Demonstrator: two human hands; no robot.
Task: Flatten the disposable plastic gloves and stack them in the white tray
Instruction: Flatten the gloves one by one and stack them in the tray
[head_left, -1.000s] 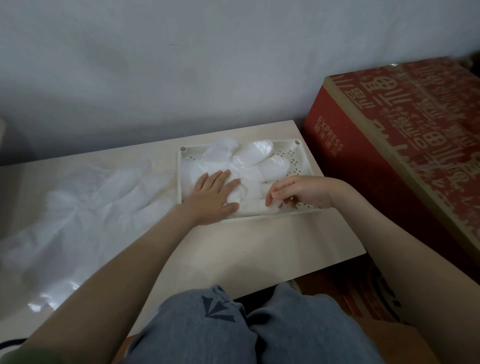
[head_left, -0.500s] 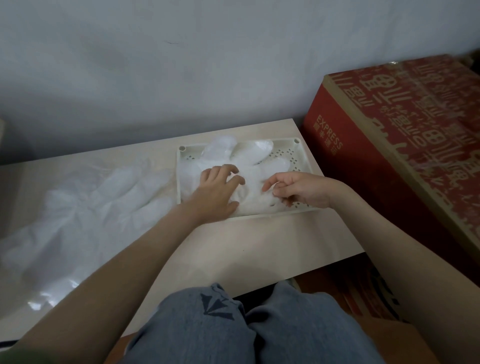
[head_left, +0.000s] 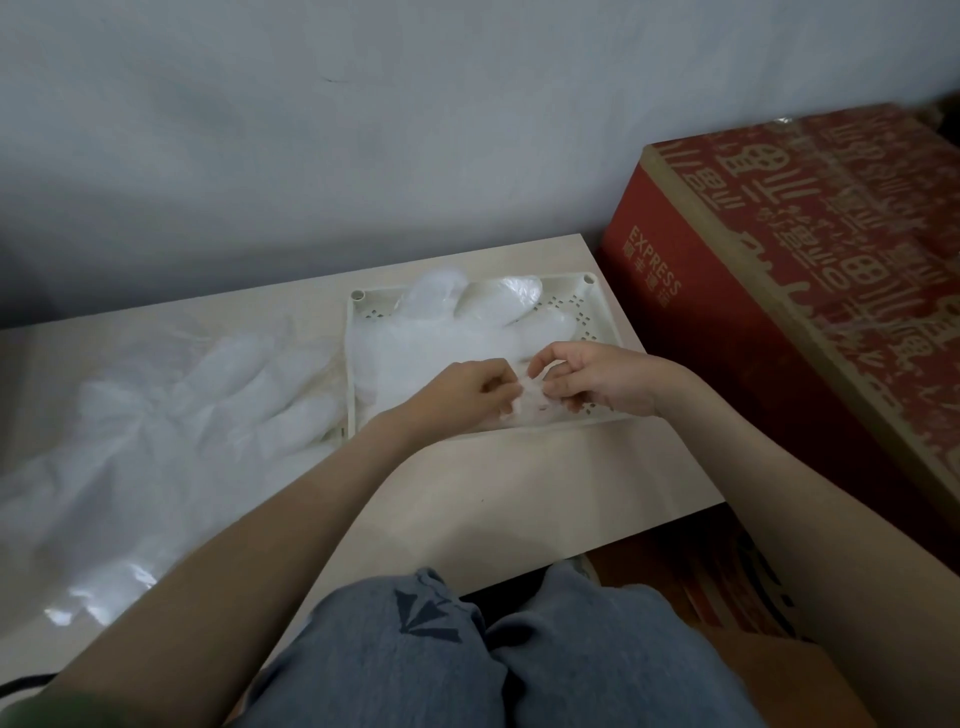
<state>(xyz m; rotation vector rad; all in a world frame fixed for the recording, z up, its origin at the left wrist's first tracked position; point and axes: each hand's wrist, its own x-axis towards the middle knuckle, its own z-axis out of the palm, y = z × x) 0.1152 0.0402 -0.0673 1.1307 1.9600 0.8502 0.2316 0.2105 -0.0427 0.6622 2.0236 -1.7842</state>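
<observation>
The left hand (head_left: 462, 389) and the right hand (head_left: 597, 382) meet over the near edge of the white tray (head_left: 605, 312), and both pinch with curled fingers a crumpled part of the plastic glove (head_left: 441, 332). This glove lies inside the tray with its fingers pointing to the far side. More gloves (head_left: 182, 415) lie spread on the table (head_left: 519, 483), just left of the tray.

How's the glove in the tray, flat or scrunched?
Mostly flat: glove fans across white tray; left hand and right hand pinch a scrunched bit.

— What's at centre frame?
— The left hand (head_left: 462, 395) and right hand (head_left: 597, 382) pinch a crumpled part of the glove (head_left: 441, 338) lying in the white tray (head_left: 598, 304).
— And at left?
— Loose gloves (head_left: 208, 400) spread on the table (head_left: 519, 493).
</observation>
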